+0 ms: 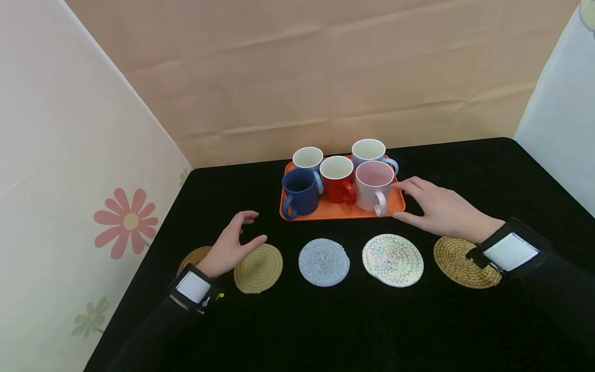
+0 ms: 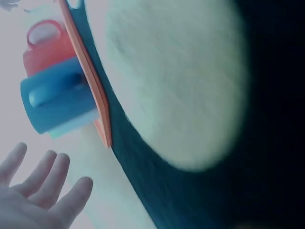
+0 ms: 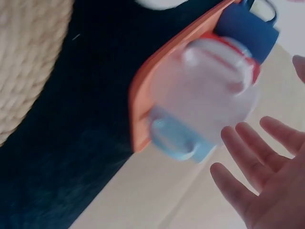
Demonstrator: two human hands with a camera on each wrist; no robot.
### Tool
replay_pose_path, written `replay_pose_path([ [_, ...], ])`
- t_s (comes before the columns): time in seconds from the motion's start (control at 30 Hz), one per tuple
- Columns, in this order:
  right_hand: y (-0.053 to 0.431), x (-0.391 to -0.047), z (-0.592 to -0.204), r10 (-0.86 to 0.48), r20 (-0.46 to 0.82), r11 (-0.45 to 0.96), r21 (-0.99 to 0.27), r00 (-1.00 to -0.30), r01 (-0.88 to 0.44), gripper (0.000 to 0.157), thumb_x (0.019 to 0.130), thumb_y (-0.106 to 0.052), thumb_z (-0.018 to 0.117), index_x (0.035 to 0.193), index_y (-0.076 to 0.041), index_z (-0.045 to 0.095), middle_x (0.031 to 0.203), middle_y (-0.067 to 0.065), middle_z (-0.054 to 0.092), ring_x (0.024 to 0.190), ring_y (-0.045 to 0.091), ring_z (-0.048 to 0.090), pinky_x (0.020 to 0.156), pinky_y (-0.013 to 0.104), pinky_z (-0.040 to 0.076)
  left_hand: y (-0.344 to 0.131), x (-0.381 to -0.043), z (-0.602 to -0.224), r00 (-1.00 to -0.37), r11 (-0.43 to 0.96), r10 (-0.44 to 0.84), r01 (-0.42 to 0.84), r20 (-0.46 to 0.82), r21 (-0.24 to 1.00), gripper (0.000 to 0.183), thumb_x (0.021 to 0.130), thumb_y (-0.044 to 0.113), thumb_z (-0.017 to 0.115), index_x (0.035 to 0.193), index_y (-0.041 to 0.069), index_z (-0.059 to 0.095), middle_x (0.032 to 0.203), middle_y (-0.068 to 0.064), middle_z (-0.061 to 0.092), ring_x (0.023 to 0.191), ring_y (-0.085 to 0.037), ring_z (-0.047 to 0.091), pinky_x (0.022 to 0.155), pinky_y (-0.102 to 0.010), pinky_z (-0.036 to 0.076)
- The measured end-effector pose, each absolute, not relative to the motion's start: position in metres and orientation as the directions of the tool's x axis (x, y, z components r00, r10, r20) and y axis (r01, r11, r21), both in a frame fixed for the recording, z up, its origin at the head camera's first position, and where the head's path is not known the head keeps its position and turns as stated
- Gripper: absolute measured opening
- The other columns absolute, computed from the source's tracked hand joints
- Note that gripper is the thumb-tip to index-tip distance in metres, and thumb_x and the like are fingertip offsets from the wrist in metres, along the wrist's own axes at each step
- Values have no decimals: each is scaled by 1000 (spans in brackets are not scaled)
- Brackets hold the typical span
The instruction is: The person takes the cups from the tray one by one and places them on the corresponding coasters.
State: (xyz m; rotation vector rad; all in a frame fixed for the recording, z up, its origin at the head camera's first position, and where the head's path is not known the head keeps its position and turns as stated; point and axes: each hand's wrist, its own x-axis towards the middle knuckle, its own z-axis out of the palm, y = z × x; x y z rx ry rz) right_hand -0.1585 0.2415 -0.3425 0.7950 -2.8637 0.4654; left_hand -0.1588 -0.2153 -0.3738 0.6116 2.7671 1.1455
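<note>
My right hand (image 1: pixel 441 206) reaches to the right end of an orange tray (image 1: pixel 339 212), thumb and fingers spread beside a pink mug (image 1: pixel 372 188). In the right wrist view its fingers are apart and hold nothing. On the tray a red mug (image 1: pixel 332 188) stands between the pink mug and a dark blue mug (image 1: pixel 304 196). Behind them are two light blue mugs with pale insides, one at back left (image 1: pixel 308 157) and one at back right (image 1: pixel 362 152). My left hand (image 1: pixel 230 250), fingers loosely bent and empty, hovers over a tan round coaster (image 1: pixel 258 271).
Several coasters lie in a row in front of the tray: a brown one (image 1: pixel 191 257) partly behind the left hand, a blue one (image 1: pixel 324 262), a white patterned one (image 1: pixel 392 260) and a woven straw one (image 1: pixel 457 263). The black table (image 1: pixel 297 325) meets a brown paper wall (image 1: pixel 325 77).
</note>
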Motion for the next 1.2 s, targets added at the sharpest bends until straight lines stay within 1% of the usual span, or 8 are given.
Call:
replay_pose_path([
  [0.17,251,-171,-349,-396,196,860,-264,-897,-437,53,90,-31,69,130,-1,52,118,18,56,101,32,59,71,49,53,-196,-171,-372,-943,483,325,230,71,845,49,98,26,60,137,4,39,137,-15,45,124,-31,45,101,-53,36],
  [0.33,251,-192,-361,-310,110,913,-245,-944,-328,48,94,-31,64,126,4,53,111,23,58,90,33,60,67,48,52,-178,-184,-372,-967,352,253,133,43,927,43,100,25,56,134,4,41,133,-15,47,121,-28,49,101,-46,39],
  [0.47,246,-211,-370,-236,23,937,-261,-971,-234,49,94,-31,61,123,8,52,99,22,60,78,29,57,60,42,49,-168,-192,-376,-974,309,228,88,16,947,42,101,24,54,134,1,40,131,-17,48,118,-29,52,100,-43,40],
  [0.6,238,-223,-373,-179,-22,936,-311,-984,-163,44,95,-27,58,119,10,51,80,15,58,68,27,53,55,38,44,-162,-195,-378,-975,312,220,73,3,947,41,101,21,53,134,0,41,130,-18,48,116,-31,54,98,-43,42],
  [0.7,235,-227,-373,-137,-49,927,-357,-989,-111,37,95,-25,57,109,10,53,71,13,54,63,27,52,52,36,41,-158,-198,-380,-974,315,224,61,-11,947,42,101,23,53,134,-1,40,128,-18,49,116,-33,54,98,-43,42],
  [0.87,237,-229,-376,-88,-121,896,-444,-989,-26,21,92,-14,56,88,8,55,68,13,53,58,25,53,50,33,43,-147,-204,-378,-973,257,217,-17,-74,966,43,102,24,52,133,-2,41,123,-20,55,114,-30,54,100,-43,42],
  [1.03,237,-233,-384,-103,-212,846,-533,-972,26,10,89,2,52,86,11,55,63,13,57,49,19,57,50,30,51,-141,-209,-380,-970,212,216,-61,-108,975,39,102,23,52,130,-2,44,116,-19,58,105,-27,58,100,-43,42],
  [1.2,231,-236,-385,-99,-267,837,-544,-959,65,10,91,7,48,84,12,54,64,15,58,48,18,59,52,30,54,-136,-213,-383,-963,229,242,-60,-116,972,33,101,23,54,120,-4,52,106,-20,64,98,-25,62,97,-41,45],
])
